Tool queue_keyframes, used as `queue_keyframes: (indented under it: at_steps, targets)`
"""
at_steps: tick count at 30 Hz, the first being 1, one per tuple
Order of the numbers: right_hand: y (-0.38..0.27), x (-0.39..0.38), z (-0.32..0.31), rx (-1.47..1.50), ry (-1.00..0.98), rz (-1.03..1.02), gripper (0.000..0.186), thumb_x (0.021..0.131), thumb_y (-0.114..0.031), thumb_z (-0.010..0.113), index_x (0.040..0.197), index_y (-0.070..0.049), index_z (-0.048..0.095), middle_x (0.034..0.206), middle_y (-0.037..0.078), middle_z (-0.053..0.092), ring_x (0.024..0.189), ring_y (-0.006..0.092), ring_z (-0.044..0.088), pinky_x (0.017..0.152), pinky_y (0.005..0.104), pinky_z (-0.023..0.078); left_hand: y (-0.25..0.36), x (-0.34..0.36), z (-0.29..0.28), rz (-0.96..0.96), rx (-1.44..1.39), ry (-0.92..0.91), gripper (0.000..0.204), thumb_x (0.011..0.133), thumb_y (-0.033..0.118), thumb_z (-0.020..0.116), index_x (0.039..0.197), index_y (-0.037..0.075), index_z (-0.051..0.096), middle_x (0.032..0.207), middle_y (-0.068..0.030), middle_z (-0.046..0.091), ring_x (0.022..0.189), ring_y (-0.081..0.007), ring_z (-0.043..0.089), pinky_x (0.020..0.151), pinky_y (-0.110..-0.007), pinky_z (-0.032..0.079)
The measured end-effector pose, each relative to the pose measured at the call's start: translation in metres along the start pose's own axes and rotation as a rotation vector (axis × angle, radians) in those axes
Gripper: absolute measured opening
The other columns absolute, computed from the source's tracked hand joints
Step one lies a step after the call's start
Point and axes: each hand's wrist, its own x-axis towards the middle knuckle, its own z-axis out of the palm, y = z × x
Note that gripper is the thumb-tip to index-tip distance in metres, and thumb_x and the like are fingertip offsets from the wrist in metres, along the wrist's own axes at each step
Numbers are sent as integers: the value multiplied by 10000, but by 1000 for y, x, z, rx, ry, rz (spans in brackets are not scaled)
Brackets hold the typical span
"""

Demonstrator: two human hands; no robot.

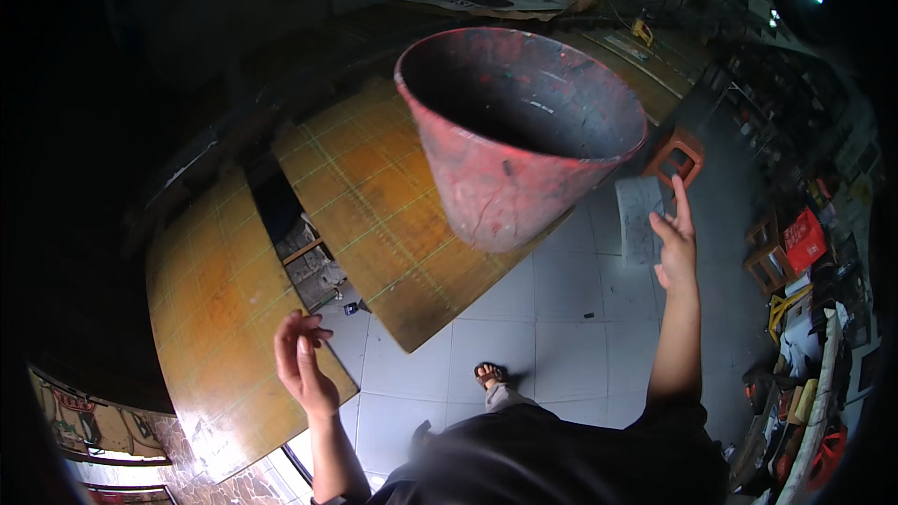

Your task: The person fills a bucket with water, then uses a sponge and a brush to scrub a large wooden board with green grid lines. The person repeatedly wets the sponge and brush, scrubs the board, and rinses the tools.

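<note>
Above the tiled floor (561,318), two gridded wooden boards (374,196) lean as the biggest things, one at the left edge, one running toward the middle. Over the nearer board's right edge hangs a red bucket (510,168), mouth up and tilted, touched by neither hand. Right of it, the right hand (675,243) is raised, fingers spread, pinching a grey rectangular block (639,220). Lower left, the left hand (301,360) is lifted with fingers loosely curled, holding nothing. An orange stool (675,157) stands behind the bucket.
</note>
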Motion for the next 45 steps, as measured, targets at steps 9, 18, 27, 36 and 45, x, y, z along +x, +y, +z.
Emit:
queue_keyframes:
  at_steps: [9, 18, 27, 36, 45]
  targets:
    - [-80, 193, 34, -245, -552, 200, 331, 750, -277, 622, 889, 23, 638, 855, 107, 625, 798, 150, 564, 777, 271, 405, 87, 139, 168, -565, 78, -304, 547, 815, 509, 453, 556, 35, 542, 485, -59, 515, 421, -131, 491, 442, -220, 349]
    - [-58, 213, 60, -542, -844, -61, 151, 693, -117, 561, 624, 11, 603, 625, 44, 586, 573, 107, 512, 592, 239, 404, 77, 135, 191, -353, 168, -109, 231, 748, 164, 538, 580, 5, 528, 489, -12, 456, 405, -101, 389, 387, -247, 292]
    - [-136, 166, 176, -489, -906, -301, 149, 646, -169, 570, 680, -25, 582, 667, 43, 567, 627, 121, 528, 611, 242, 406, 128, 131, 81, -189, -193, 36, 215, 794, 127, 532, 611, 14, 528, 493, -4, 419, 395, -88, 344, 380, -232, 252]
    - [-128, 53, 348, -346, -1375, -196, 141, 678, -140, 549, 662, -15, 611, 663, 56, 596, 615, 130, 527, 622, 262, 406, 170, 108, -89, -149, 142, 350, 191, 846, 144, 505, 777, -19, 576, 567, -17, 468, 423, -70, 350, 405, -202, 270]
    - [-107, -29, 438, -273, -1482, -123, 143, 699, -105, 568, 697, 30, 619, 675, 82, 600, 628, 145, 545, 606, 259, 421, 148, 93, -200, -69, 107, 460, 202, 799, 135, 557, 713, -41, 609, 521, -13, 480, 416, -72, 405, 395, -205, 308]
